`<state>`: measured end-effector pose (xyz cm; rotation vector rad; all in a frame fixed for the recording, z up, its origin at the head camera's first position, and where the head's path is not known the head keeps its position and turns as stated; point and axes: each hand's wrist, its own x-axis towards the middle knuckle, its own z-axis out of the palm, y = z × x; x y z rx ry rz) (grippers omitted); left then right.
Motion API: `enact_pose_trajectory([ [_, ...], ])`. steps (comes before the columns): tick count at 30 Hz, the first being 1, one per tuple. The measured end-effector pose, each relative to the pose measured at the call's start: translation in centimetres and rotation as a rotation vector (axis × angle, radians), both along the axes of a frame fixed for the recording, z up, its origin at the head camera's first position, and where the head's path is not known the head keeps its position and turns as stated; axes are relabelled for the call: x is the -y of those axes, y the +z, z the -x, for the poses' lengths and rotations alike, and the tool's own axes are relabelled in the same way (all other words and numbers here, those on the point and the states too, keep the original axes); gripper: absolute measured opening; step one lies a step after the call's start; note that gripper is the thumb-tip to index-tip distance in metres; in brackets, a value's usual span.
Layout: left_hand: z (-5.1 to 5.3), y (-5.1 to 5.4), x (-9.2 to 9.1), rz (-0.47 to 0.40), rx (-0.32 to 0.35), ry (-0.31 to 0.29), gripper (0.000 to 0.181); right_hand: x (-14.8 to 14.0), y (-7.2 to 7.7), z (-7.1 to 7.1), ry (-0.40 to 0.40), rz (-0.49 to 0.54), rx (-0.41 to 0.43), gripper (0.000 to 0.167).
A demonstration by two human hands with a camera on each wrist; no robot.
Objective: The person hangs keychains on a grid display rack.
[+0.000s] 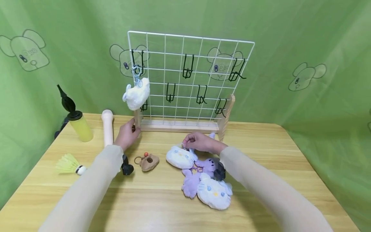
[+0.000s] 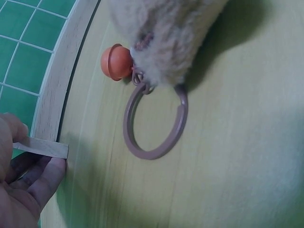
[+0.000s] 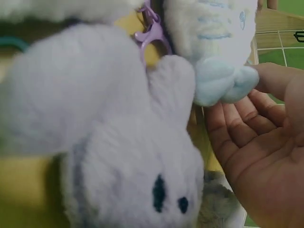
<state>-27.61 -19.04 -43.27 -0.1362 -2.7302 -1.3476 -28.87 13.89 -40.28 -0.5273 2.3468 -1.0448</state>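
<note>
At the rack's left end, my left hand [image 1: 127, 134] grips the wooden stand [image 2: 47, 146], thumb on one side and fingers on the other. My right hand [image 1: 200, 141] pinches the upper edge of a white cat plush keychain [image 1: 180, 157] lying on the table. Up close, the thumb and fingers meet at its pale blue bow [image 3: 216, 80]. Beside it lie a purple rabbit plush [image 3: 137, 166], a second purple plush [image 1: 191, 185] and another white cat plush [image 1: 214, 193]. A white plush [image 1: 138, 96] hangs from the wire grid rack [image 1: 174, 53] by a blue clasp.
A brown plush keychain [image 1: 150, 162] with an orange bell lies between my arms. Leftward are a yellow hand pump [image 1: 80, 127], a pale microphone-shaped object [image 1: 108, 125] and a yellow shuttlecock [image 1: 69, 164]. Several black hooks [image 1: 187, 69] stick out of the grid.
</note>
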Motion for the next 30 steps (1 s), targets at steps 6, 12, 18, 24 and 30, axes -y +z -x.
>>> enact_pose_trajectory([
  [6,0.0,0.2,0.0,0.002,-0.011,-0.002,0.055,-0.3,0.5,-0.4,-0.057,0.110,-0.005,0.018],
  [12,0.1,-0.1,0.0,0.004,-0.023,-0.005,0.054,-0.2,1.0,-0.9,-0.089,0.303,0.045,0.019],
  [18,0.0,-0.2,0.1,0.008,-0.027,-0.003,0.054,0.7,1.6,-1.7,-0.120,0.450,0.093,0.020],
  [24,-0.1,0.1,0.0,-0.002,-0.023,-0.006,0.053,1.6,2.9,-2.3,-0.157,0.508,0.051,0.012],
  [30,-0.1,0.1,0.0,-0.008,-0.007,-0.006,0.054,2.1,5.2,-2.7,-0.204,0.574,-0.075,0.016],
])
